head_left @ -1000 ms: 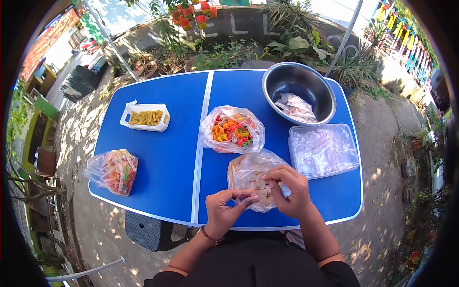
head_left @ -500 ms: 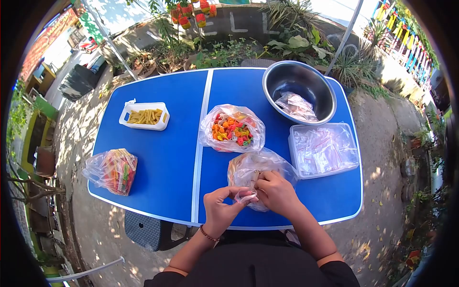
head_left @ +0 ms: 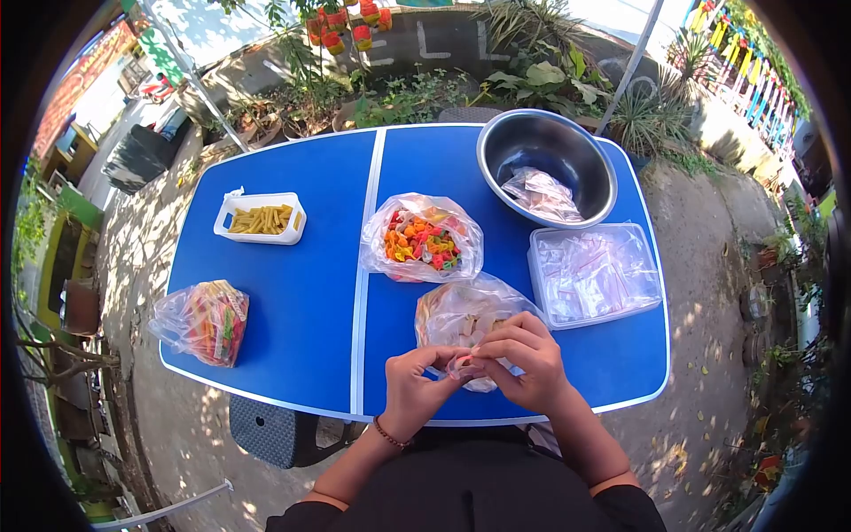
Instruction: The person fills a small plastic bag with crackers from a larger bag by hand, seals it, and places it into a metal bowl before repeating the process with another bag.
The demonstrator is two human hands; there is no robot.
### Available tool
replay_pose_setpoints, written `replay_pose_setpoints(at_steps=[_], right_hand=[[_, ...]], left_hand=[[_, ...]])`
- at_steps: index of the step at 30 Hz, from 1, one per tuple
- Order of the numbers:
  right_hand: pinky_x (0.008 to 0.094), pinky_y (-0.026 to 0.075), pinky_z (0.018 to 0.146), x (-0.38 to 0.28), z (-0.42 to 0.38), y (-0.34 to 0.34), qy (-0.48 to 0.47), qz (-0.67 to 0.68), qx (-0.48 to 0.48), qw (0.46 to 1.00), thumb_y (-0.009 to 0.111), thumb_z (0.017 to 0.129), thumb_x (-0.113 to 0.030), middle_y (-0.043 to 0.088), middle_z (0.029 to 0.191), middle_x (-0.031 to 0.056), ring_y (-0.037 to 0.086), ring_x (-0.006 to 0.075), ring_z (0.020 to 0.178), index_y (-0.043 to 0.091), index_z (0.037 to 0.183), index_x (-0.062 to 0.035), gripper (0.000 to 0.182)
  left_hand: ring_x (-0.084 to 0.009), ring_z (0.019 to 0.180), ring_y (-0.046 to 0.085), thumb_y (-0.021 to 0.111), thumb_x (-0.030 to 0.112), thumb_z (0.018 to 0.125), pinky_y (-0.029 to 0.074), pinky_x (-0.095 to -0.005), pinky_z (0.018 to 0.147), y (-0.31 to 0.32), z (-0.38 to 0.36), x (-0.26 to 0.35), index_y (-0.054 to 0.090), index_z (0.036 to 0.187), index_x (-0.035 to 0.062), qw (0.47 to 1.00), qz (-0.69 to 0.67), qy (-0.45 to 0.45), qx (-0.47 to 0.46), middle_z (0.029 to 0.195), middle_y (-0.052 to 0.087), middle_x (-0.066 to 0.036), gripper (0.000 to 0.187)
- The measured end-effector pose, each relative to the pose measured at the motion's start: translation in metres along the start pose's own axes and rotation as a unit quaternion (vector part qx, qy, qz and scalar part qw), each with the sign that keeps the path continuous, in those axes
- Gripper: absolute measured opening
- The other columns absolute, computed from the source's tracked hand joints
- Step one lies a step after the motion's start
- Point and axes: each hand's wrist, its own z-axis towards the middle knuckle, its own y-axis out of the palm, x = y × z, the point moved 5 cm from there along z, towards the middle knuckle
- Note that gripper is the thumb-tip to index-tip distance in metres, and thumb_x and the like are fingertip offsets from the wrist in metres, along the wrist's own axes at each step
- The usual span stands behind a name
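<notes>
My left hand (head_left: pixel 413 388) pinches a small clear plastic bag (head_left: pixel 457 366) between thumb and fingers, near the front edge of the blue table (head_left: pixel 297 324). At the mouth of that bag are the closed fingertips of my right hand (head_left: pixel 529 363); whatever sits between them is too small to make out. Just beyond both hands, partly covered by them, stands a larger clear plastic bag (head_left: pixel 443 312) with pale contents. Behind it, an open plastic bag (head_left: pixel 424 241) shows orange, red, yellow and green pieces.
A steel bowl (head_left: pixel 581 146) with filled packets stands back right, beside a clear plastic container (head_left: pixel 592 321) of small zip bags. On the left are a white basket (head_left: pixel 259 238) of tan sticks and a bag of colourful strips (head_left: pixel 208 326). A grey stool (head_left: pixel 263 430) is below the table.
My right hand has come out of the large bag to the small bag's mouth, its fingers now meeting my left fingertips. The view has shifted slightly.
</notes>
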Motion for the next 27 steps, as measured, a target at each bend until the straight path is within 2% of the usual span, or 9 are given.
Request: replay_pose_setpoints(at_steps=[8,11,14,17,20,23,26,27], right_hand=[[0.0372,0.045,0.081,-0.001,0.0,-0.001,0.019,0.015,-0.066,0.998,0.076,0.076,-0.004,0.069,0.085,0.0025,0.06,0.025,0.089,0.073,0.089,-0.0097,0.015],[0.038,0.045,0.084,0.004,-0.003,0.0,0.044,0.045,-0.105,0.992,0.072,0.076,-0.006,0.067,0.097,0.0074,0.057,0.0266,0.095,0.074,0.089,-0.0098,0.013],[0.0387,0.045,0.088,0.002,-0.003,-0.002,0.038,0.016,-0.128,0.991,0.068,0.077,-0.012,0.061,0.111,0.0134,0.054,0.028,0.101,0.075,0.091,-0.0083,0.015],[0.0403,0.044,0.093,0.003,-0.005,-0.002,0.032,0.026,-0.162,0.986,0.067,0.078,-0.017,0.056,0.121,0.0174,0.052,0.0294,0.105,0.075,0.094,-0.0073,0.021],[0.0392,0.045,0.093,0.017,-0.008,-0.003,0.124,0.222,-0.078,0.964,0.065,0.078,-0.011,0.06,0.115,0.0151,0.055,0.0286,0.104,0.073,0.096,-0.0052,0.021],[0.038,0.049,0.089,0.05,-0.02,0.007,0.283,0.204,-0.066,0.935,0.063,0.081,-0.008,0.065,0.106,0.013,0.059,0.0286,0.101,0.071,0.1,-0.0017,0.021],[0.0392,0.051,0.089,0.054,-0.02,0.019,0.171,-0.073,-0.121,0.975,0.063,0.08,-0.001,0.068,0.105,0.0113,0.061,0.0303,0.102,0.069,0.102,-0.0024,0.023],[0.0393,0.052,0.088,0.052,-0.019,0.023,0.149,-0.107,-0.123,0.975,0.064,0.079,0.0,0.068,0.105,0.0111,0.061,0.031,0.101,0.07,0.102,-0.0026,0.023]], left_hand=[[-0.012,0.082,0.073,0.084,0.014,0.081,0.058,-0.0262,0.073,0.002,0.0,0.004,0.077,0.106,0.0,0.999,-0.023,-0.01,-0.043,0.09,0.078,-0.01,0.03],[-0.011,0.082,0.073,0.084,0.016,0.081,0.057,-0.0257,0.074,0.002,-0.002,-0.002,0.077,0.107,0.0,0.998,-0.021,-0.002,-0.052,0.091,0.078,-0.01,0.031],[-0.0098,0.082,0.072,0.084,0.018,0.081,0.057,-0.0255,0.075,0.003,-0.001,-0.001,0.077,0.106,0.0003,0.996,-0.039,-0.011,-0.074,0.094,0.078,-0.01,0.032],[-0.009,0.084,0.071,0.082,0.018,0.085,0.056,-0.0244,0.075,0.008,-0.002,-0.005,0.076,0.11,-0.0004,0.992,-0.065,-0.002,-0.11,0.096,0.078,-0.009,0.032],[-0.0125,0.088,0.073,0.074,0.02,0.094,0.057,-0.0249,0.075,0.017,-0.008,-0.024,0.071,0.117,-0.0016,0.961,-0.238,-0.094,-0.109,0.101,0.076,-0.01,0.032],[-0.0178,0.093,0.074,0.064,0.022,0.101,0.059,-0.0264,0.075,0.016,-0.005,-0.023,0.066,0.123,-0.0021,0.956,-0.255,-0.119,-0.089,0.107,0.074,-0.013,0.032],[-0.022,0.095,0.074,0.06,0.025,0.104,0.061,-0.0288,0.074,0.013,-0.004,-0.031,0.063,0.124,-0.0021,0.959,-0.239,-0.136,-0.07,0.113,0.072,-0.017,0.034],[-0.0228,0.095,0.074,0.059,0.022,0.104,0.06,-0.0308,0.078,0.013,-0.003,-0.033,0.063,0.124,-0.0037,0.957,-0.245,-0.142,-0.062,0.113,0.071,-0.018,0.033]])
